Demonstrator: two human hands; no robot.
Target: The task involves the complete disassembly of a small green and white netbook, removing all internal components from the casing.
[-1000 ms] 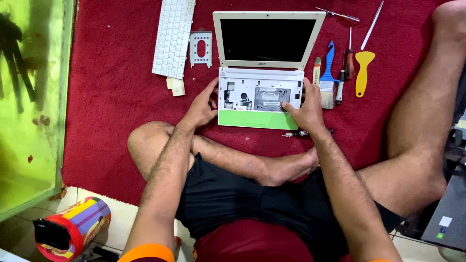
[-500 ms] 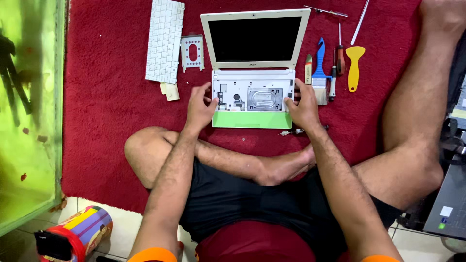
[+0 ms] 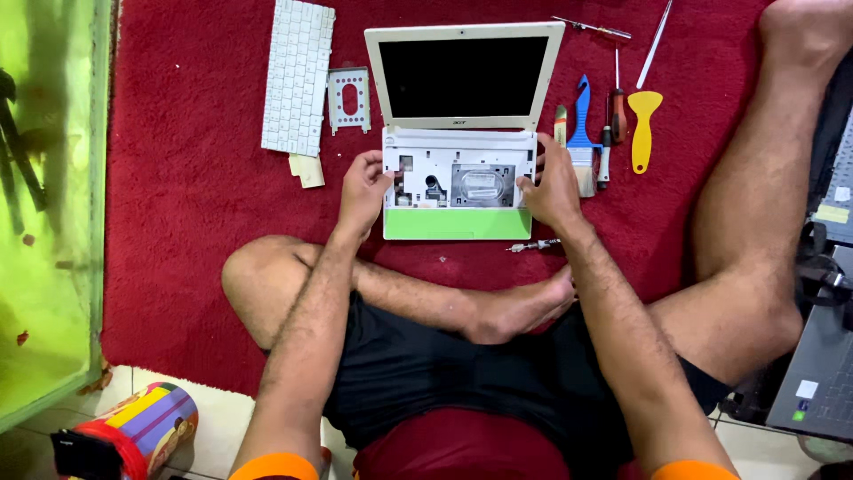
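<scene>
the small laptop (image 3: 462,133), keyboard removed, lies open on the red carpet (image 3: 178,178). left hand (image 3: 362,191) and right hand (image 3: 553,187) clamp its base edges. stiff but fragile; best held by the sides.

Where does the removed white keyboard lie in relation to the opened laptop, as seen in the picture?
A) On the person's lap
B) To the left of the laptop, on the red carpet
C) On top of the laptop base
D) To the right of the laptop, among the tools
B: the white keyboard lies flat on the red carpet left of the laptop, apart from it, with a small metal bracket between them.
</scene>
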